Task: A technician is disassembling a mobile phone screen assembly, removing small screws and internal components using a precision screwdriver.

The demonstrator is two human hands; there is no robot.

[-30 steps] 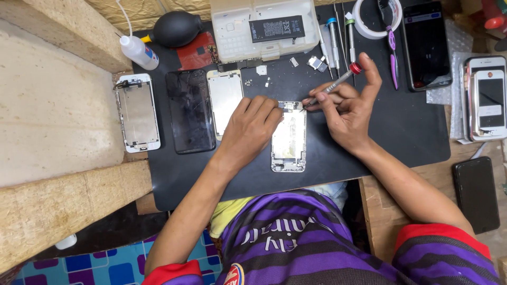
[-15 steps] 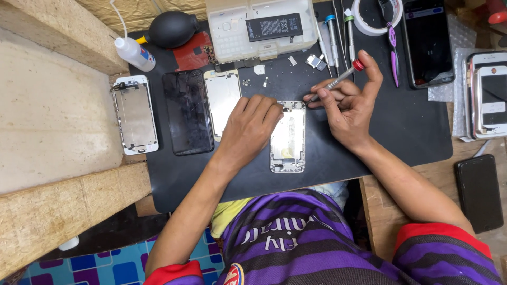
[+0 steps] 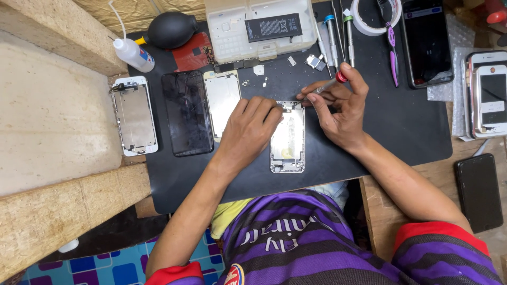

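On black mat (image 3: pixel 401 126) | phone frame (image 3: pixel 288 140) under left hand (image 3: pixel 251 129) fingers, pressed together | right hand (image 3: pixel 338 105) pinching screwdriver (image 3: pixel 327 84)

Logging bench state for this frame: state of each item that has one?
Phone housing: opened, screen off, flat on mat.
Screwdriver: in right hand, tip at housing top.
Left hand: pressing housing.
Detached screen: face up, dark.
Battery: removed, in tray.

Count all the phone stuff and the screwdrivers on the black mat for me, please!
Opened phone shells: 1, the silver one under both hands.
Loose screens and panels left of it: 3.
Whole phones on the mat: 1.
Screwdrivers: 3, one in the right hand, two lying by the tray.
Total: 8
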